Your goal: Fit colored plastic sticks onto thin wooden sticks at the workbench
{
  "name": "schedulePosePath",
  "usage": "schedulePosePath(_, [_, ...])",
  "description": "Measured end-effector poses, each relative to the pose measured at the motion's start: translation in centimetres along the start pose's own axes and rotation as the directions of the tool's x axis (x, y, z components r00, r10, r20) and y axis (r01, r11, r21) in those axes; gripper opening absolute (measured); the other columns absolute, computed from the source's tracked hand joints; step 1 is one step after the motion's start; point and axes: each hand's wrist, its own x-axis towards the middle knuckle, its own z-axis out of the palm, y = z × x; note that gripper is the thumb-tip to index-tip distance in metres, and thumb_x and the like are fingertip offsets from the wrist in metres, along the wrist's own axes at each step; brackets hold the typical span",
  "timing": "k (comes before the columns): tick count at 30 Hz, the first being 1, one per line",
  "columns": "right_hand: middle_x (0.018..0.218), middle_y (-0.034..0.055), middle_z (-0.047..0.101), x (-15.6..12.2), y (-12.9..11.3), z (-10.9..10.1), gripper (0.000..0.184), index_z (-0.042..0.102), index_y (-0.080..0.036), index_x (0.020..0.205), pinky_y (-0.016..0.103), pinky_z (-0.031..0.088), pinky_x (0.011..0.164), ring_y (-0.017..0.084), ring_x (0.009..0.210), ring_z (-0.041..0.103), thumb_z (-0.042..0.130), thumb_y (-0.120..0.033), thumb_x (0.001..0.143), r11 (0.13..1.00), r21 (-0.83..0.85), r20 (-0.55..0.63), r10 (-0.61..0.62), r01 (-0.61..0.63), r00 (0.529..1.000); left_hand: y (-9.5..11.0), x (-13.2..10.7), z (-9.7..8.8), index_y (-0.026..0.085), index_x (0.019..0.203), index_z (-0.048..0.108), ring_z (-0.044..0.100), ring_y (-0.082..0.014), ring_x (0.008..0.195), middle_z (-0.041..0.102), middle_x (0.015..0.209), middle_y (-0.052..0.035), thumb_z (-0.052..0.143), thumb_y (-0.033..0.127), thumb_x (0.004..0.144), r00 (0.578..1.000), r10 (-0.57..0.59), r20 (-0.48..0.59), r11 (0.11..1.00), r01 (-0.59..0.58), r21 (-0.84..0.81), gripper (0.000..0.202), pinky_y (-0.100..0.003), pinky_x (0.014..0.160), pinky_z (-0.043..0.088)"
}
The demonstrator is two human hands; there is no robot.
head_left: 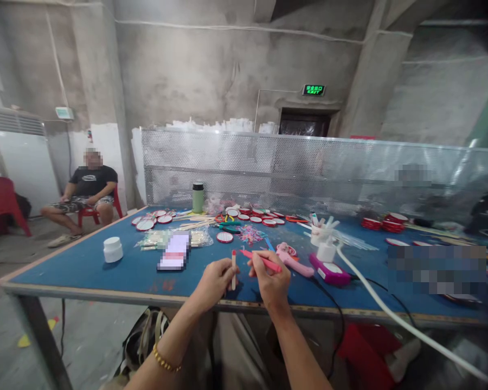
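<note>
Upright in the fingers of my left hand (214, 283) is a flat wooden stick (233, 276) with a red top end. My right hand (274, 283) grips a red pen (269, 262), its tip pointing left at the stick's red end; a small gap seems to lie between them. Just beyond my right hand lies a pink glue gun (296, 263). Small pink and pale blue pieces (250, 234) are heaped past my hands, beside a round white disc with a red rim (225, 237).
Left on the blue table (85, 276) are a white jar (113, 250), a phone (174, 252) and bagged sticks (205, 236). A green bottle (197, 197) stands behind. To the right are a white bottle (326, 251), a purple device (330, 271) and a white hose (384, 304). A person (91, 184) sits far left.
</note>
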Motion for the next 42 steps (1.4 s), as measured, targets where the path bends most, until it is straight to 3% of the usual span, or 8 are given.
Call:
schedulePosePath(6, [0.071,-0.0002,0.066,0.7,-0.2,-2.5,0.023,0.069,-0.018,0.097,0.023,0.05,0.051,0.01,0.051,0.058,0.059,-0.037,0.091,0.999,-0.04,-0.07,-0.021,0.018,0.997,-0.8,0.1,0.2,0.016,0.084,0.06,0.05,-0.0114,0.047,0.057,0.056,0.0009,0.046,0.044,0.088,0.997,-0.066,-0.052,0.996,0.062,-0.065,0.031,-0.02,0.045,0.037])
schedulePosePath(10, [0.075,0.001,0.067,1.1,0.2,-3.4,0.022,0.07,-0.02,0.097,0.026,0.054,0.059,0.012,0.056,0.061,0.057,-0.036,0.092,0.976,-0.204,0.035,-0.073,0.078,0.997,-0.9,0.2,0.1,0.016,0.086,0.06,0.051,-0.0118,0.047,0.057,0.056,0.0005,0.047,0.045,0.087,0.997,-0.069,-0.037,0.994,0.066,-0.087,0.032,-0.02,0.044,0.037])
schedulePosePath(17, [0.103,0.0077,0.072,2.4,0.0,-6.4,0.023,0.069,-0.022,0.1,0.038,0.051,0.092,0.023,0.1,0.067,0.049,-0.032,0.096,0.806,-0.506,0.162,-0.26,0.306,0.952,-0.6,0.0,0.1,0.016,0.084,0.06,0.051,-0.0122,0.048,0.057,0.056,0.0002,0.048,0.046,0.086,0.996,-0.081,-0.04,0.994,0.078,-0.074,0.033,-0.02,0.043,0.036])
schedulePosePath(21, [0.105,0.0108,0.069,3.1,-0.6,-8.1,0.028,0.065,-0.019,0.11,0.036,0.052,0.084,0.025,0.096,0.067,0.049,-0.038,0.096,0.7,-0.647,0.244,-0.185,0.302,0.952,-0.7,0.0,0.1,0.016,0.085,0.061,0.05,-0.0118,0.048,0.059,0.058,0.0001,0.047,0.045,0.087,0.997,-0.068,-0.038,0.996,0.065,-0.066,0.032,-0.02,0.044,0.036])
schedulePosePath(29, [0.102,0.0097,0.068,3.5,0.1,-3.3,0.029,0.065,-0.019,0.118,0.037,0.042,0.087,0.024,0.095,0.062,0.048,-0.025,0.095,0.358,-0.82,0.483,0.015,0.446,0.875,-0.4,0.1,0.1,0.017,0.082,0.061,0.052,-0.0113,0.05,0.059,0.058,0.0003,0.045,0.038,0.089,0.999,-0.02,-0.047,1.0,0.02,-0.004,0.028,-0.021,0.049,0.038])
schedulePosePath(35, [0.096,0.0117,0.069,4.3,2.1,-2.7,0.026,0.073,-0.019,0.093,0.044,0.037,0.089,0.029,0.094,0.059,0.049,-0.031,0.097,0.169,-0.83,0.554,0.134,0.532,0.822,0.1,0.2,0.1,0.017,0.082,0.061,0.051,-0.0111,0.048,0.058,0.057,0.0012,0.044,0.036,0.088,0.998,-0.035,-0.052,0.999,0.035,-0.008,0.026,-0.021,0.049,0.039])
schedulePosePath(39, [0.098,0.0129,0.068,4.3,0.4,-3.1,0.023,0.072,-0.019,0.098,0.043,0.04,0.09,0.027,0.093,0.06,0.054,-0.033,0.095,0.229,-0.82,0.547,0.04,0.525,0.836,0.0,0.0,0.1,0.017,0.082,0.061,0.052,-0.0114,0.05,0.058,0.057,0.001,0.045,0.036,0.088,0.998,-0.04,-0.048,0.999,0.039,-0.009,0.026,-0.021,0.049,0.038])
schedulePosePath(42, [0.093,0.0087,0.069,2.9,-4.2,-3.7,0.025,0.07,-0.02,0.103,0.038,0.047,0.084,0.023,0.087,0.062,0.05,-0.033,0.097,0.516,-0.698,0.485,-0.169,0.496,0.858,0.0,-0.2,0.0,0.016,0.083,0.062,0.052,-0.0114,0.05,0.057,0.057,0.001,0.046,0.038,0.088,0.998,-0.048,-0.046,0.998,0.046,-0.034,0.027,-0.021,0.049,0.038])
